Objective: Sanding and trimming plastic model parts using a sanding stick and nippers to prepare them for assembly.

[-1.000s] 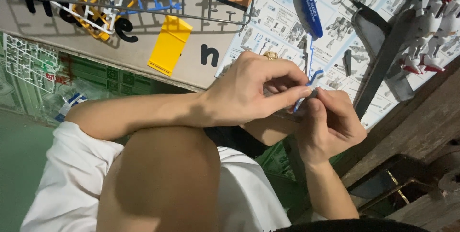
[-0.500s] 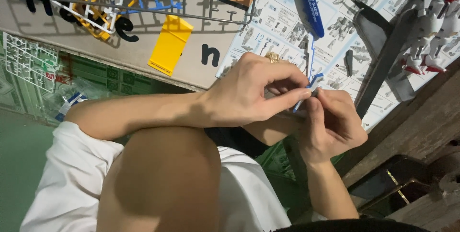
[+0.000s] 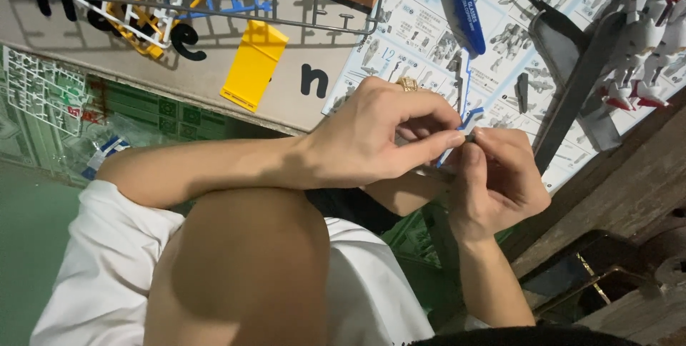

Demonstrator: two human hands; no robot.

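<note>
1. Hands meet at centre right of the view: the left hand (image 3: pixel 371 139), with a gold ring (image 3: pixel 407 83) on one finger, reaches across from the left, and the right hand (image 3: pixel 496 181) comes up from below.
2. Both are closed narrow in a pinch on a tiny dark part (image 3: pixel 468 139) held between the fingertips; its exact shape is too small to tell.
3. Compared with a second ago, the change is slight: the fingertips sit a little tighter together on the part, and a small blue piece (image 3: pixel 468 116) just behind them shows the same as before. This looks like fine fitting work rather than a finished step.
4. Just beyond the hands lies an instruction sheet (image 3: pixel 429 38) with a blue-handled tool (image 3: pixel 464 6) resting on it.
5. Far right stands a white, red-trimmed model figure (image 3: pixel 654 31).
6. Far left lie frames of plastic parts (image 3: pixel 179 3), with a yellow card (image 3: pixel 254 63) near them.
7. Nearest the camera is a bent knee (image 3: pixel 243 267), with white cloth around it.
</note>
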